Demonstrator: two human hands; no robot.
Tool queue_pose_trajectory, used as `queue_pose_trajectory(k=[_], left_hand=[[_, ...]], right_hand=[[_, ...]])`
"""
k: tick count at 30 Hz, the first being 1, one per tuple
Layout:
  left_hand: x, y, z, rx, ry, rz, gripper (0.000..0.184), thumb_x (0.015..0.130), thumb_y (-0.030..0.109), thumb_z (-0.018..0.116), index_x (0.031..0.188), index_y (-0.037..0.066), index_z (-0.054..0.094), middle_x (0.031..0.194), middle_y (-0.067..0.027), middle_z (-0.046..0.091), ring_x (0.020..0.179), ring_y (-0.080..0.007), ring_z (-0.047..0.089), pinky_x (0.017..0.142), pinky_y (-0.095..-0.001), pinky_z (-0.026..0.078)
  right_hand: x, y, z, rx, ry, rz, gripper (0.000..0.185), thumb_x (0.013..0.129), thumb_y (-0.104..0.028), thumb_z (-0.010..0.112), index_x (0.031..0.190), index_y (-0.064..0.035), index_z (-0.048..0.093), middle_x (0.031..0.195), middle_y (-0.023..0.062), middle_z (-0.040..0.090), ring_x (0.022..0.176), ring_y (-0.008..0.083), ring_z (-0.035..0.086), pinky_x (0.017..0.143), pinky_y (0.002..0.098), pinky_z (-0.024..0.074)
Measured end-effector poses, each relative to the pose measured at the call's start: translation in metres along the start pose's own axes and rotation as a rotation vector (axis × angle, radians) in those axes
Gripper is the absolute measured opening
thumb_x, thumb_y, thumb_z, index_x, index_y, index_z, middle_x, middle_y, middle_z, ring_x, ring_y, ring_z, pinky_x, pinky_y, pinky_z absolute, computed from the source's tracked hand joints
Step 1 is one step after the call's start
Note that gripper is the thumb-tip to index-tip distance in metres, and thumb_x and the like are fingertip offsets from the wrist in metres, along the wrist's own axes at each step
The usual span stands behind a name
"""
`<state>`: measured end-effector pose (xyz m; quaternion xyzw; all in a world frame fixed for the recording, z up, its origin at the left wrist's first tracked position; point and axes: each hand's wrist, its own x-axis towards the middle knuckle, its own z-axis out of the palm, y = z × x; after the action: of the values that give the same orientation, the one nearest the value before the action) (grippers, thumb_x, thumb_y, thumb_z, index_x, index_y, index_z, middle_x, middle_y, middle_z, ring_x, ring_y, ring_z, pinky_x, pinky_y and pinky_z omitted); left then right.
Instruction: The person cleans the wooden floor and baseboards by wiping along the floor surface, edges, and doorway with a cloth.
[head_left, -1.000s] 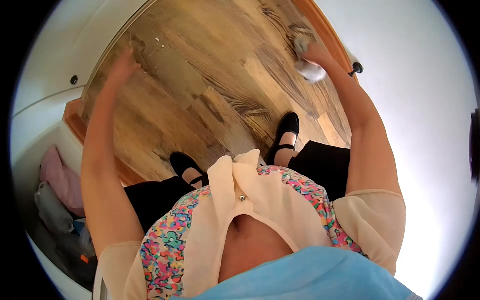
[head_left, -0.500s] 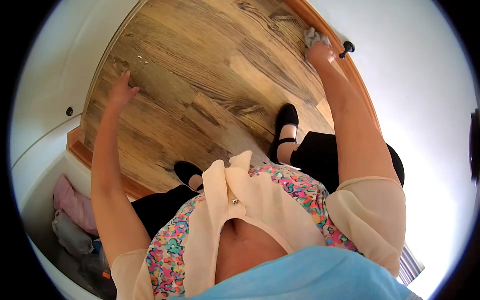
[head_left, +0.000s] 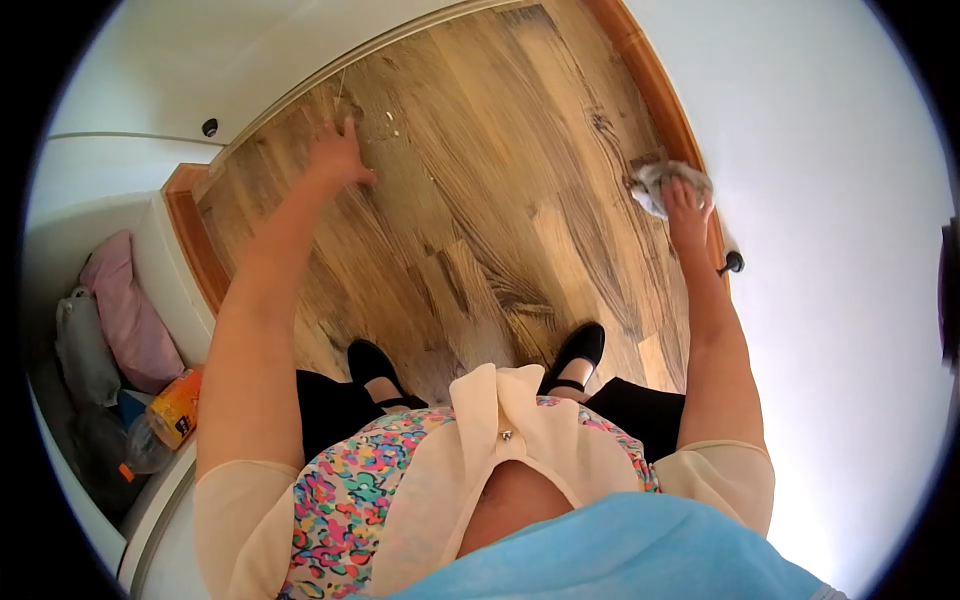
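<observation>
My left hand (head_left: 338,155) has its fingers spread and holds nothing, low over the wood-patterned floor (head_left: 480,150). A few small white bits (head_left: 391,126) lie on the boards just to its right. On the far side, my right hand (head_left: 688,212) grips a crumpled grey cloth (head_left: 652,186) against the floor's edge, beside the brown baseboard (head_left: 640,60). The fingers lie over the cloth and hide part of it.
A black knob (head_left: 735,262) sticks out by my right forearm. At left, an open compartment holds a pink bundle (head_left: 128,310), a grey bag (head_left: 86,345) and an orange packet (head_left: 174,408). My black shoes (head_left: 580,352) stand on the floor.
My view has turned and shifted, bringing more of the left compartment into sight. The right hand and cloth have moved farther ahead of the black knob along the baseboard. The left hand stays spread.
</observation>
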<state>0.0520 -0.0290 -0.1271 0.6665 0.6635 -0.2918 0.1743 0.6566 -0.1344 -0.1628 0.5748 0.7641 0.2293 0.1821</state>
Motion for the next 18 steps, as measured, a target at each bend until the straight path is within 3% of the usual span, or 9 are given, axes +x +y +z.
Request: queue_pose_trajectory(k=[2, 5, 8, 14, 18], left_hand=[[-0.007, 0.003, 0.004, 0.176, -0.11, -0.015, 0.128, 0.068, 0.055, 0.081, 0.154, -0.001, 0.005, 0.152, -0.0367, 0.019, 0.142, -0.0474, 0.024, 0.115, -0.0507, 0.025], [0.004, 0.003, 0.008, 0.087, -0.172, -0.014, 0.133, 0.068, 0.055, 0.082, 0.153, -0.003, -0.002, 0.153, -0.0386, 0.011, 0.142, -0.0495, 0.019, 0.115, -0.0489, 0.028], [0.007, 0.006, -0.003, 0.097, -0.228, 0.006, 0.134, 0.067, 0.053, 0.084, 0.151, -0.006, -0.003, 0.151, -0.0409, 0.011, 0.142, -0.0505, 0.02, 0.115, -0.0488, 0.029], [0.015, 0.008, -0.001, 0.132, -0.247, -0.001, 0.133, 0.067, 0.052, 0.083, 0.151, -0.008, 0.0, 0.15, -0.0428, 0.012, 0.142, -0.0506, 0.021, 0.117, -0.0488, 0.024], [0.011, 0.012, -0.008, 0.12, -0.28, -0.021, 0.131, 0.068, 0.051, 0.083, 0.151, -0.008, 0.001, 0.15, -0.0422, 0.012, 0.142, -0.0507, 0.02, 0.117, -0.0471, 0.024]], right_hand=[[0.005, 0.004, 0.014, -0.009, -0.061, -0.103, 0.051, 0.086, -0.01, 0.058, 0.135, -0.0209, 0.052, 0.133, -0.0025, 0.049, 0.127, 0.0182, 0.043, 0.106, 0.0505, 0.0298], [0.038, 0.015, 0.026, 0.067, -0.065, -0.166, 0.034, 0.085, -0.012, 0.058, 0.119, -0.015, 0.059, 0.121, -0.0015, 0.051, 0.117, 0.0192, 0.047, 0.105, 0.0494, 0.0315], [0.086, 0.016, 0.001, 0.07, -0.097, -0.146, 0.027, 0.085, -0.013, 0.055, 0.112, -0.0125, 0.06, 0.118, -0.0002, 0.054, 0.115, 0.0201, 0.049, 0.1, 0.0465, 0.0346], [0.218, -0.018, 0.018, 0.014, 0.142, -0.202, 0.014, 0.083, -0.014, 0.06, 0.096, -0.0134, 0.066, 0.103, 0.0005, 0.055, 0.106, 0.0226, 0.051, 0.095, 0.0463, 0.0381], [0.352, -0.037, 0.0, -0.064, 0.266, -0.174, 0.019, 0.083, -0.016, 0.061, 0.1, -0.0131, 0.068, 0.106, 0.0017, 0.056, 0.107, 0.0239, 0.051, 0.09, 0.049, 0.0399]])
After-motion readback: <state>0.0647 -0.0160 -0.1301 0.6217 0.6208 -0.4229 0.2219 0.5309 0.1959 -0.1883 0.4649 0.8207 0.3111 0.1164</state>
